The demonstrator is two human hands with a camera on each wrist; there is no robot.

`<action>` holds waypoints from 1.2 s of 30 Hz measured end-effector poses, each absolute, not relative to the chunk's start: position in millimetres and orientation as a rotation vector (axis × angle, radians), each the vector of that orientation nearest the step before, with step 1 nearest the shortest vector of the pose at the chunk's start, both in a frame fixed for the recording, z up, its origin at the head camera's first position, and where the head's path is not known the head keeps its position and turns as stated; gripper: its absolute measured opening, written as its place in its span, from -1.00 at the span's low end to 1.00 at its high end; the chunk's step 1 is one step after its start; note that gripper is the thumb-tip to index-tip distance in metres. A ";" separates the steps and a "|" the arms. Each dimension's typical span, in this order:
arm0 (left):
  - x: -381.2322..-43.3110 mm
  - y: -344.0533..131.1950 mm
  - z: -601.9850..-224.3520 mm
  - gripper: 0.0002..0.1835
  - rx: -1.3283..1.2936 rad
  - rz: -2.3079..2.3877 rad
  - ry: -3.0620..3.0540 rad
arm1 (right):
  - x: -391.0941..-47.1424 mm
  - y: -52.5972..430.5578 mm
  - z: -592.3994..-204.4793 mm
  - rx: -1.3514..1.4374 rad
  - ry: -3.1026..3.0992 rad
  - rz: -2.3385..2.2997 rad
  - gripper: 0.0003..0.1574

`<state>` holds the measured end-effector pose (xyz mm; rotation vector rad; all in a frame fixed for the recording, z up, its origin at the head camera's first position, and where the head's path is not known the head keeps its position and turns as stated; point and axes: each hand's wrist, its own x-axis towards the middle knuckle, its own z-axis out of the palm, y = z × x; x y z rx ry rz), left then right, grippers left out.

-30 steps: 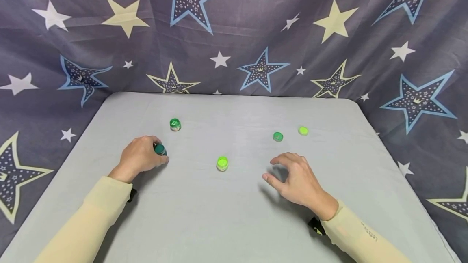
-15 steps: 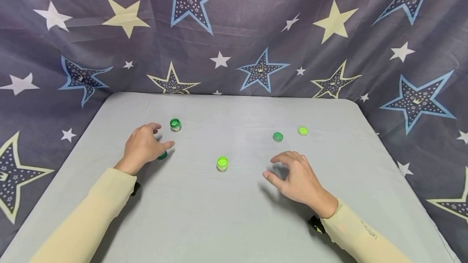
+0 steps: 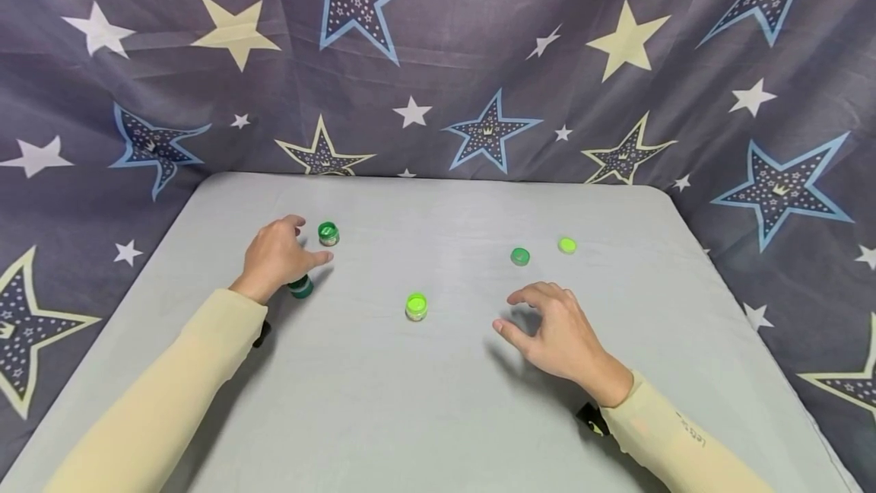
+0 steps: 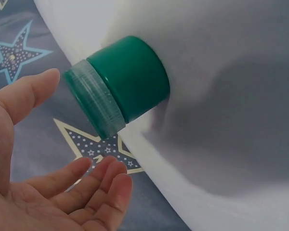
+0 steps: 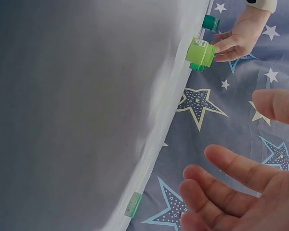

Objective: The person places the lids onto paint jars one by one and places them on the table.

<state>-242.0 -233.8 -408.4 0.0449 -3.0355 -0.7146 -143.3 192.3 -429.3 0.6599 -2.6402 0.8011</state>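
My left hand [image 3: 275, 259] is above the left part of the table, thumb and fingers spread and holding nothing. Partly under it stands a dark green jar [image 3: 301, 289]; in the left wrist view this jar [image 4: 130, 77] has a clear-sided cap on it, apart from the fingers. Just right of the fingertips sits a green jar [image 3: 328, 234] without its lid. Nearer the middle is a lidless lime-green jar [image 3: 416, 307]. My right hand [image 3: 564, 341] hovers at the right, fingers loosely bent, with nothing in its grasp.
Beyond the right hand lie a green lid [image 3: 520, 256] and a lime-green lid [image 3: 567, 246]. A grey cloth covers the table [image 3: 438, 417]. A dark curtain [image 3: 438, 59] with stars hangs behind the far edge.
My left hand has let go of the dark green jar and moved away from me and slightly right, toward the green jar. The right hand has stayed nearly still.
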 end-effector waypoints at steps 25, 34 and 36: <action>-277.7 -228.5 -417.3 -0.20 0.128 -0.683 -3.121 | -143.9 192.7 -431.6 0.655 -2.636 0.797 -0.54; -282.2 -225.4 -418.0 -0.26 0.130 -0.667 -3.162 | -144.3 192.1 -431.7 0.664 -2.632 0.794 -0.55; -283.1 -225.2 -418.6 -0.29 0.129 -0.669 -3.165 | -144.4 192.0 -431.6 0.667 -2.629 0.795 -0.55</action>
